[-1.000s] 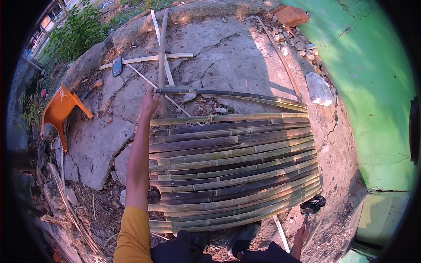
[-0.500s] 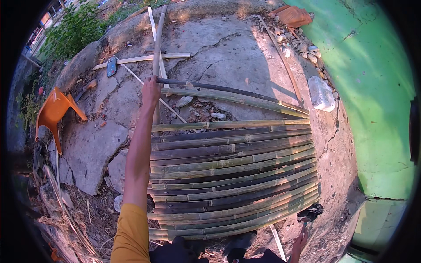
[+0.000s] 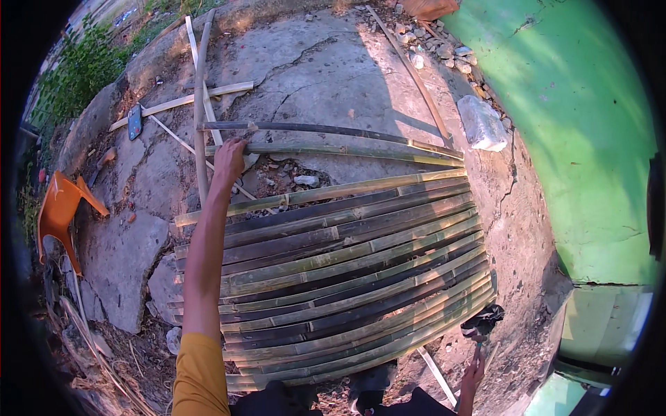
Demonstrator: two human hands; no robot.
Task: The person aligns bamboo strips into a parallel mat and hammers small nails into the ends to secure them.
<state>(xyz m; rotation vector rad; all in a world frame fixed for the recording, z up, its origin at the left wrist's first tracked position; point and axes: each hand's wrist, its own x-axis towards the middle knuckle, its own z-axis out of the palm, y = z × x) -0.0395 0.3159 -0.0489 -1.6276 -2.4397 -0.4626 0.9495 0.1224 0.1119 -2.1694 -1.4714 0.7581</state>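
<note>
While the left hand (image 3: 229, 154) has reached farther out than a second ago, it now closes around the end of a loose bamboo slat (image 3: 333, 149) lying just beyond the laid bamboo panel (image 3: 340, 277); the right hand (image 3: 474, 371), low beside the panel, grips a dark-headed tool (image 3: 483, 322).

I see the split bamboo slat (image 3: 333, 148), long, greenish-brown and slightly curved, lying flat across the cracked concrete just beyond the mat of laid slats (image 3: 347, 277).

Mustard-yellow sleeve (image 3: 200, 374), dk trousers.
</note>
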